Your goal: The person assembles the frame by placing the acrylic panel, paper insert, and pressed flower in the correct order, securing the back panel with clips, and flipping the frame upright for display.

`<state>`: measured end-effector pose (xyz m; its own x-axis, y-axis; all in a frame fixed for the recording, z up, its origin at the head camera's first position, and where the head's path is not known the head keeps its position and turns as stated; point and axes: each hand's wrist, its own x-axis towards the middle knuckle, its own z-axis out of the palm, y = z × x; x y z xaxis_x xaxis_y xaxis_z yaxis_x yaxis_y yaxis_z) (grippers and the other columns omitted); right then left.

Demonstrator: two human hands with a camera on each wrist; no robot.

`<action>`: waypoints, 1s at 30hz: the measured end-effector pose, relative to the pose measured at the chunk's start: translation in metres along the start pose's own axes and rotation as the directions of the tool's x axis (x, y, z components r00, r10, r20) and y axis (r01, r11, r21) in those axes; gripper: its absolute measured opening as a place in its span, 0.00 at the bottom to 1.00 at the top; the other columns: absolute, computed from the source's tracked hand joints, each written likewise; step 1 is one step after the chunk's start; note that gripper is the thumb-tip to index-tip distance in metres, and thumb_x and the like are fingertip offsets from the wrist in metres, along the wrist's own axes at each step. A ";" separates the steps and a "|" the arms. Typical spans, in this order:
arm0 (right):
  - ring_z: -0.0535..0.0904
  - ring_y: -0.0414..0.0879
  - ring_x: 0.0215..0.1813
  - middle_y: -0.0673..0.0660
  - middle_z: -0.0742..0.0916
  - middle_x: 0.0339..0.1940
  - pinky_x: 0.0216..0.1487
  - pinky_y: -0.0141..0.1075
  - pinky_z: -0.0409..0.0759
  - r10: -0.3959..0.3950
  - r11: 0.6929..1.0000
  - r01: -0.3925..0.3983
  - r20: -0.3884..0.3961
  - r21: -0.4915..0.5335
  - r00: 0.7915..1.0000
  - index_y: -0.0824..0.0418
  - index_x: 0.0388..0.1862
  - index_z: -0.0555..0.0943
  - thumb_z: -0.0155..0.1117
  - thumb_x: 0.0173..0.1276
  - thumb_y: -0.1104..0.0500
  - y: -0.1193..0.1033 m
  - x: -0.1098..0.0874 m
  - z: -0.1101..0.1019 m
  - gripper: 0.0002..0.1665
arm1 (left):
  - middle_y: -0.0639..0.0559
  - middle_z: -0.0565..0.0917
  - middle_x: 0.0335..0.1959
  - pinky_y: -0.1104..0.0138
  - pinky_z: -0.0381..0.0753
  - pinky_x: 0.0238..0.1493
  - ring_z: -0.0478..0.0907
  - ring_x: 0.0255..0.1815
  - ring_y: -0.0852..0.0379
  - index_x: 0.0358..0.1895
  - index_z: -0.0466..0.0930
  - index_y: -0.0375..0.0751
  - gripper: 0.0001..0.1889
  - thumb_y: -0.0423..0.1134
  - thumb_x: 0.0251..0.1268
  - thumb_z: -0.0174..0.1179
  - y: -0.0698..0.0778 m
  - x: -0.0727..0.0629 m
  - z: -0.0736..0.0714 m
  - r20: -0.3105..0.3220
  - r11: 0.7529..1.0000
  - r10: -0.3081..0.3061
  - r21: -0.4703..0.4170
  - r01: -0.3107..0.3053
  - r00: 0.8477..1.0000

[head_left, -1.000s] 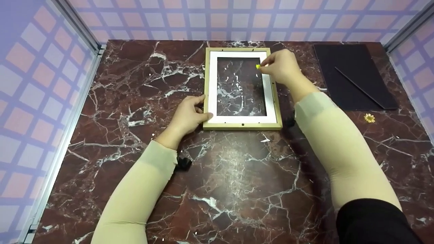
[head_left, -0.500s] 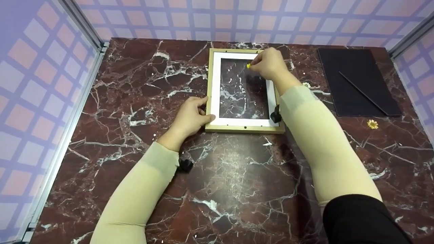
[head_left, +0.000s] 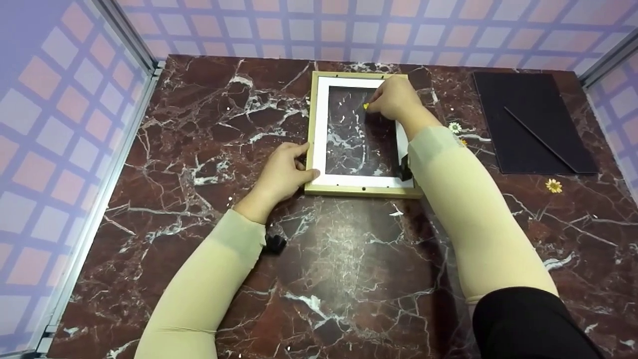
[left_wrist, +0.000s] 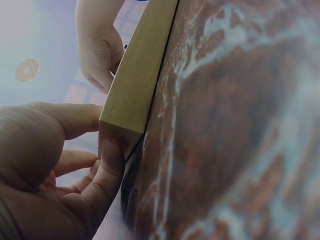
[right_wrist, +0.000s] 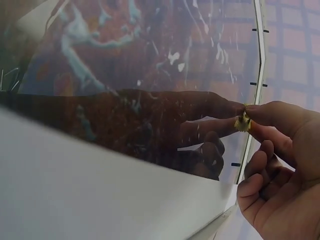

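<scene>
A gold-edged picture frame (head_left: 364,191) with a white inner mat (head_left: 323,129) lies flat at the middle back of the table. My left hand (head_left: 285,172) grips its near left corner; in the left wrist view the fingers and thumb (left_wrist: 102,180) press on that wooden frame corner (left_wrist: 131,85). Over the upper right of the frame's glass (head_left: 356,154), my right hand (head_left: 396,99) pinches a small yellow flower (head_left: 366,106) between thumb and fingertips. The right wrist view has this flower (right_wrist: 243,124) right at the glass, where the hand is mirrored; whether it touches I cannot tell.
To the right lies a black board (head_left: 543,119) with a thin dark strip (head_left: 541,139) across it. A yellow flower (head_left: 554,186) sits near its front edge. Beside my right sleeve are a white flower (head_left: 454,127) and a partly covered orange one (head_left: 463,142). Checked walls (head_left: 369,30) enclose the table.
My right hand has moved left with the yellow flower, from the frame's right side to over the glass, then slightly nearer me. The left hand keeps its grip on the corner.
</scene>
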<state>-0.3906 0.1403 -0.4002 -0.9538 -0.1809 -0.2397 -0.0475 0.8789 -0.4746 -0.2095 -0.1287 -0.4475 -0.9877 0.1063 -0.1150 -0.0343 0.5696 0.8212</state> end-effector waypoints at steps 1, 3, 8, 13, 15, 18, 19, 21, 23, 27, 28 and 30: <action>0.85 0.50 0.52 0.57 0.96 0.51 0.72 0.48 0.88 0.001 1.000 -0.001 0.004 0.000 1.000 0.62 0.56 0.95 0.78 0.72 0.52 0.001 -0.001 -0.001 0.20 | 0.35 0.78 0.75 0.62 0.89 0.53 0.82 0.46 0.55 0.84 0.70 0.32 0.43 0.34 0.68 0.79 0.000 0.000 0.000 0.002 1.000 0.002 0.001 -0.002 1.000; 0.86 0.52 0.56 0.61 0.95 0.59 0.73 0.49 0.88 0.005 1.000 -0.005 0.013 0.009 1.000 0.62 0.58 0.94 0.78 0.73 0.51 0.001 -0.002 -0.003 0.21 | 0.35 0.79 0.75 0.61 0.89 0.54 0.82 0.46 0.54 0.84 0.70 0.31 0.43 0.34 0.68 0.79 0.001 0.001 0.001 0.002 1.000 0.008 0.006 -0.008 1.000; 0.85 0.50 0.56 0.63 0.93 0.63 0.72 0.47 0.88 0.005 1.000 -0.005 0.014 0.027 1.000 0.62 0.60 0.94 0.76 0.74 0.52 0.003 -0.005 -0.009 0.22 | 0.33 0.78 0.74 0.60 0.89 0.56 0.83 0.47 0.53 0.84 0.70 0.31 0.43 0.33 0.68 0.79 0.004 0.002 0.001 0.002 1.000 0.019 0.014 -0.019 1.000; 0.84 0.41 0.41 0.59 0.96 0.53 0.65 0.44 0.89 0.001 0.999 -0.001 -0.022 0.032 1.000 0.61 0.58 0.95 0.75 0.73 0.52 0.008 -0.009 -0.012 0.20 | 0.33 0.78 0.75 0.61 0.88 0.55 0.83 0.47 0.53 0.84 0.70 0.31 0.43 0.33 0.68 0.78 0.005 0.002 0.002 0.014 1.000 0.025 0.017 -0.025 1.000; 0.83 0.40 0.39 0.59 0.96 0.53 0.64 0.43 0.89 0.009 0.999 -0.007 -0.035 0.044 0.999 0.61 0.57 0.95 0.75 0.74 0.51 0.010 -0.011 -0.013 0.20 | 0.33 0.78 0.75 0.62 0.88 0.54 0.83 0.47 0.53 0.84 0.70 0.30 0.43 0.33 0.68 0.78 0.005 0.002 0.001 0.013 1.000 0.025 0.016 -0.025 1.000; 0.85 0.44 0.47 0.61 0.95 0.60 0.65 0.43 0.88 0.019 0.997 -0.016 -0.039 0.077 0.999 0.60 0.59 0.95 0.75 0.75 0.50 0.011 -0.016 -0.013 0.21 | 0.32 0.78 0.75 0.61 0.89 0.54 0.83 0.47 0.53 0.84 0.70 0.30 0.43 0.33 0.68 0.78 0.004 0.002 0.000 0.009 1.000 0.025 0.019 -0.025 1.000; 0.85 0.45 0.51 0.62 0.94 0.63 0.66 0.43 0.88 0.020 0.996 -0.017 -0.038 0.088 0.999 0.60 0.59 0.95 0.75 0.75 0.49 0.012 -0.018 -0.014 0.21 | 0.32 0.78 0.75 0.61 0.89 0.54 0.83 0.47 0.53 0.84 0.70 0.30 0.43 0.33 0.68 0.78 0.004 0.001 -0.001 0.007 0.999 0.024 0.022 -0.025 1.000; 0.84 0.48 0.58 0.62 0.92 0.69 0.64 0.43 0.87 0.032 0.992 -0.028 -0.033 0.119 0.999 0.59 0.60 0.94 0.76 0.75 0.49 0.015 -0.022 -0.015 0.22 | 0.32 0.78 0.76 0.60 0.89 0.55 0.83 0.47 0.52 0.84 0.70 0.30 0.43 0.33 0.67 0.78 0.003 0.001 -0.002 0.005 0.999 0.022 0.024 -0.022 1.000; 0.84 0.50 0.60 0.62 0.91 0.71 0.63 0.43 0.88 0.035 0.989 -0.028 -0.040 0.148 0.999 0.60 0.61 0.94 0.76 0.76 0.49 0.020 -0.026 -0.017 0.22 | 0.32 0.77 0.76 0.59 0.89 0.56 0.83 0.47 0.52 0.84 0.69 0.30 0.43 0.33 0.67 0.78 0.001 0.001 -0.003 0.004 1.000 0.021 0.023 -0.021 1.000; 0.86 0.53 0.61 0.64 0.91 0.70 0.66 0.45 0.89 0.048 0.982 -0.033 -0.079 0.185 0.996 0.62 0.63 0.93 0.76 0.77 0.50 0.038 -0.034 -0.023 0.23 | 0.32 0.77 0.76 0.59 0.89 0.56 0.83 0.48 0.52 0.84 0.69 0.30 0.44 0.34 0.67 0.79 0.000 0.002 -0.002 0.006 1.000 0.020 0.017 -0.020 1.000; 0.86 0.54 0.63 0.64 0.91 0.69 0.69 0.47 0.88 0.046 0.982 -0.028 -0.093 0.186 0.995 0.62 0.63 0.92 0.76 0.77 0.50 0.045 -0.035 -0.024 0.23 | 0.32 0.77 0.76 0.60 0.89 0.56 0.83 0.48 0.52 0.84 0.70 0.31 0.44 0.34 0.67 0.79 -0.001 0.002 -0.001 0.006 1.000 0.019 0.018 -0.019 1.000; 0.86 0.57 0.67 0.65 0.91 0.70 0.75 0.50 0.86 0.050 0.980 -0.026 -0.115 0.199 0.992 0.63 0.64 0.92 0.75 0.77 0.50 0.057 -0.039 -0.027 0.24 | 0.32 0.78 0.75 0.60 0.89 0.55 0.83 0.47 0.52 0.84 0.70 0.31 0.44 0.34 0.67 0.79 0.000 0.002 0.000 0.006 1.000 0.018 0.020 -0.018 1.000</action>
<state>-0.3642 0.2097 -0.3954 -0.9829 -0.0845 -0.1638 0.0376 0.7781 -0.6270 -0.2118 -0.1289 -0.4480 -0.9872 0.1209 -0.1037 -0.0138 0.5837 0.8118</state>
